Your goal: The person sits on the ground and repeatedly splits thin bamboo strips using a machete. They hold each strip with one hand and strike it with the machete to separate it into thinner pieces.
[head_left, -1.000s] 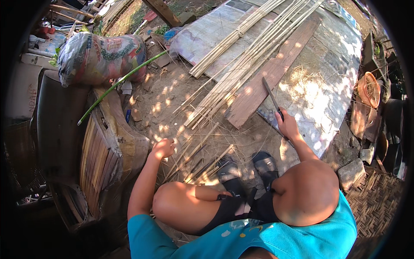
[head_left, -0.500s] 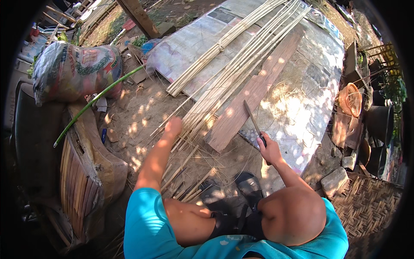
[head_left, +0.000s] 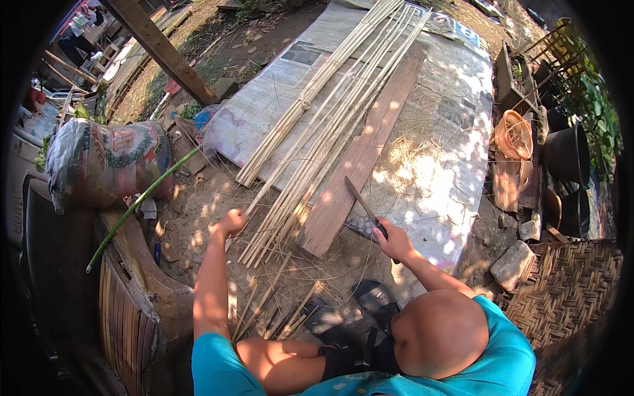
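Observation:
My left hand (head_left: 232, 223) is closed around the near end of a pale bamboo strip (head_left: 272, 179), which runs up and away along the left side of a loose spread of similar strips (head_left: 330, 155). In my right hand (head_left: 395, 241) is a knife (head_left: 360, 199), gripped by its dark handle. Its blade points up and left, over the near right edge of a long brown wooden board (head_left: 360, 155). A tied bundle of strips (head_left: 285, 124) lies to the left of the loose ones, on a pale printed sheet (head_left: 422, 132).
A stuffed sack (head_left: 109, 158) and a green stalk (head_left: 142, 201) rest on a wooden piece (head_left: 135, 284) at left. Short offcuts (head_left: 277, 303) lie by my sandals (head_left: 373, 300). An orange basket (head_left: 514, 135), a stone (head_left: 512, 264) and a woven mat (head_left: 561, 297) are at right.
My left hand has drawn left, and the strip in it now lies farther from the loose spread at its near end. The knife stays in my right hand. The whole view has shifted.

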A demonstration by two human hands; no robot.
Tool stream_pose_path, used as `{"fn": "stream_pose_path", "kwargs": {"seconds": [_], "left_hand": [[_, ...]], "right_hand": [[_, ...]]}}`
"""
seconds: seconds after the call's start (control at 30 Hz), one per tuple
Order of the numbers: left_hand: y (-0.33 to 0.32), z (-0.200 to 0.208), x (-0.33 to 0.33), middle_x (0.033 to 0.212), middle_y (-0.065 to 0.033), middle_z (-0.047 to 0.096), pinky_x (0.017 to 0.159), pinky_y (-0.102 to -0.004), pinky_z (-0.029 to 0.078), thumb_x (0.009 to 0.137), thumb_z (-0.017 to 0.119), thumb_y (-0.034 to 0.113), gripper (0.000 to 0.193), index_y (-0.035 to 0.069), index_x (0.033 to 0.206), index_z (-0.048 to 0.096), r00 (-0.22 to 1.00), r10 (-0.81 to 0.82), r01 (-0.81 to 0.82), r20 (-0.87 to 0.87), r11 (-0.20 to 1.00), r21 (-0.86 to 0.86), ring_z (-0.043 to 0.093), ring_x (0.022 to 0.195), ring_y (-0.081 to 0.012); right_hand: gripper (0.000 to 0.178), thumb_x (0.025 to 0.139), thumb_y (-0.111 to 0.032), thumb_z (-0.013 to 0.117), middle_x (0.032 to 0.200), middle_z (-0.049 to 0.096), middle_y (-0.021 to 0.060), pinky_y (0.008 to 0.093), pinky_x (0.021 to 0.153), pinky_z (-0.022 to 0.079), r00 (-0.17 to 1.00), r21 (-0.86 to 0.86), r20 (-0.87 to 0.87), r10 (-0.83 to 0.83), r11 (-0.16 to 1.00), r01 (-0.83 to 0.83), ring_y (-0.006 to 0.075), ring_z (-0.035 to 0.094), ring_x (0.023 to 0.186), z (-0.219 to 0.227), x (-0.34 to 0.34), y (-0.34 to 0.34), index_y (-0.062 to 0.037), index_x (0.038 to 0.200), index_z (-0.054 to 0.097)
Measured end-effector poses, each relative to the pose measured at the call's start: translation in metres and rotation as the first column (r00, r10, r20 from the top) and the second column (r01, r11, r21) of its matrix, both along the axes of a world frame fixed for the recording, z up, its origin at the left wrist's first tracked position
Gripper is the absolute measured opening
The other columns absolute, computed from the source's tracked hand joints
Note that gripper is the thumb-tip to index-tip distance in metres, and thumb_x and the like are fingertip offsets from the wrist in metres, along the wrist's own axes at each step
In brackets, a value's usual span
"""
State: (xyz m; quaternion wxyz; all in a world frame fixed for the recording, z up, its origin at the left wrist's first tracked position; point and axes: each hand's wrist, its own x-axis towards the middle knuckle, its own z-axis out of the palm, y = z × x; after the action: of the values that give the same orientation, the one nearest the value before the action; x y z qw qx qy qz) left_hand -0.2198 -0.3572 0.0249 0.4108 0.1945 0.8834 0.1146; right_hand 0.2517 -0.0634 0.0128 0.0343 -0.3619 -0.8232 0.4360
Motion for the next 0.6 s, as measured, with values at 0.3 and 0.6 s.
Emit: {"fn": "stream_pose_path", "kwargs": {"seconds": [0.3,0.6], "left_hand": [[0.045,0.180,0.066,0.072,-0.0124,0.061,0.062,-0.0378,0.048,0.103,0.066,0.031,0.029,0.002,0.106,0.064,0.703,0.246,0.239,-0.668,0.802,0.547,0.062,0.064,-0.0175],[0.115,0.040,0.136,0.084,-0.0080,0.070,0.069,-0.0310,0.058,0.105,0.061,0.043,0.038,0.005,0.105,0.066,0.800,-0.223,0.124,0.557,0.970,0.210,0.071,0.079,-0.0175]], "right_hand": [[0.053,0.090,-0.037,0.075,0.097,0.072,0.0258,0.0516,0.082,0.056,0.988,-0.189,0.009,0.157,0.970,-0.153,0.0474,0.071,0.090,0.016,0.016,-0.016,-0.0053,0.127,0.053],[0.038,0.095,-0.029,0.072,0.092,0.069,0.0145,0.0441,0.072,0.057,0.756,-0.410,-0.292,0.585,0.637,-0.652,0.0297,0.070,0.078,0.057,0.004,-0.063,-0.0068,0.122,0.058]]}}
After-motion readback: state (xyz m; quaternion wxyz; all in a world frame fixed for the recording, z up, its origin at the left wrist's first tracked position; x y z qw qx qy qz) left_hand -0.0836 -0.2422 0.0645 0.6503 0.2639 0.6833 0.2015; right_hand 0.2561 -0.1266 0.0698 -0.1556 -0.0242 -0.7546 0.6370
